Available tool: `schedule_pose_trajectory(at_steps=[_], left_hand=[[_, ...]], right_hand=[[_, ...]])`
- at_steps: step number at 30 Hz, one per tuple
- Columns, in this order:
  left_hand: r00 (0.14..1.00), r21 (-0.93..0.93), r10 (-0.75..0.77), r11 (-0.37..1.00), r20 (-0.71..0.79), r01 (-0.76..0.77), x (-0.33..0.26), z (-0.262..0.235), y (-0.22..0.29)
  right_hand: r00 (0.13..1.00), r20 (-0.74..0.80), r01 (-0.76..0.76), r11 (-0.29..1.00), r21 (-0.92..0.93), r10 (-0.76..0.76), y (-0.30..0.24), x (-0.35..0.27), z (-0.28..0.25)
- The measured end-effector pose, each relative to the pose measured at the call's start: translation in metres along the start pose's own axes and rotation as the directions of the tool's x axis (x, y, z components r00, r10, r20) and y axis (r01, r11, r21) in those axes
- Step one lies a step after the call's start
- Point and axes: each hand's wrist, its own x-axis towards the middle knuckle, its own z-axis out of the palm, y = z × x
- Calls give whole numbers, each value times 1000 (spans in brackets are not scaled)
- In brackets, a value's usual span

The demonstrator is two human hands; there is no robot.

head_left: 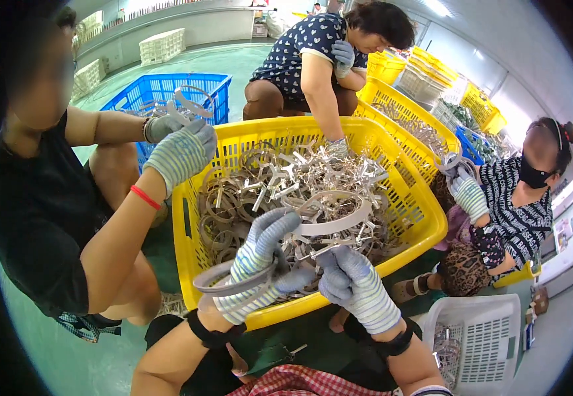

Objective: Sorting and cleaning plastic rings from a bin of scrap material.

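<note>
In front of me stands a yellow plastic basket (182,228), heaped with grey metal rings and small silvery branched pieces (274,177). My left hand (258,254), in a striped glove, is closed near the basket's front edge. Flat grey rings (230,285) hang about its palm and wrist, and its fingertips meet the band of another metal ring (336,228) above the heap. My right hand (360,288), gloved alike, pinches a small flat metal piece (326,251) just below that ring. Whether this piece joins the ring I cannot tell.
At left, a person's gloved hand (184,150) holds metal parts beside a blue basket (223,89). Across from me another person's hand (337,148) reaches into the heap. A third person's glove (469,193) holds rings. A white basket (497,305) stands at near right.
</note>
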Motion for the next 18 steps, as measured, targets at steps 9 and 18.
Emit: schedule_pose_trajectory(at_steps=[9,18], left_hand=[[997,232,49,971,66,-63,2,-4,7],[957,-243,-289,929,-2,280,7,-12,5]], right_hand=[[997,-80,-20,999,-46,17,2,8,-5],[994,-86,-74,984,-165,61,-8,-1,2]])
